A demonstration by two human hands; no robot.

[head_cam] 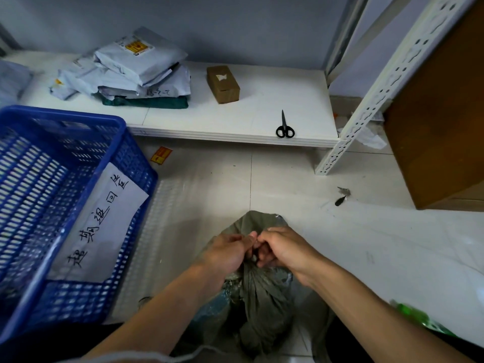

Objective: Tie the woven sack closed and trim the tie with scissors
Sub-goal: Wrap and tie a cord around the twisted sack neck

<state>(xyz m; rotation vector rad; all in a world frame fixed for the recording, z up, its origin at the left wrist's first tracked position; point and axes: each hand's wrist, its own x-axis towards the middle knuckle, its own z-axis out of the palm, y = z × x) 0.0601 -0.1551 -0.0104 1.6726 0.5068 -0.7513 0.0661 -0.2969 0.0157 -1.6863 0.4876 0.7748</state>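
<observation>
A grey-green woven sack (262,297) stands on the floor right below me, its mouth gathered into a bunched neck. My left hand (227,251) and my right hand (281,248) are both closed around that neck, fingertips touching at its top. The tie itself is hidden under my fingers. Black-handled scissors (285,126) lie shut on the low white shelf (235,119) beyond the sack, near its front edge, well out of my hands.
A blue plastic crate (60,205) with a handwritten paper label stands close on the left. On the shelf lie a stack of grey mailer bags (131,69) and a small cardboard box (223,84). A white slotted rack post (379,95) and a brown board (440,121) stand on the right.
</observation>
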